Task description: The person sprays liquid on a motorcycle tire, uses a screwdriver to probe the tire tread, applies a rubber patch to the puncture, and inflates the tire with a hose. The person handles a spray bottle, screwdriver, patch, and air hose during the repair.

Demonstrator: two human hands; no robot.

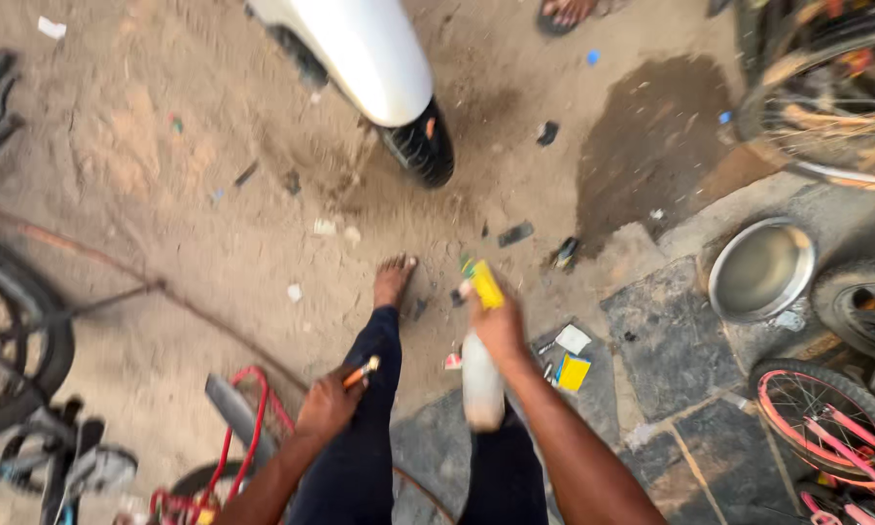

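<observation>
left hand (329, 403) pinching thin orange-tipped tool (362, 371) | right hand (501, 326) fingers closing round small yellow tube (486, 284) | best keeping both grips firm over sandy ground (165, 194)

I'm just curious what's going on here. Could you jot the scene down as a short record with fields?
Place: dirt ground meeting stone slabs
Left hand: holds a small orange-handled tool
Right hand: grips a yellow item; a whitish bottle hangs just below it
Nearby: scooter wheel, metal bowl, pink bicycle wheel
Own foot: bare
</observation>
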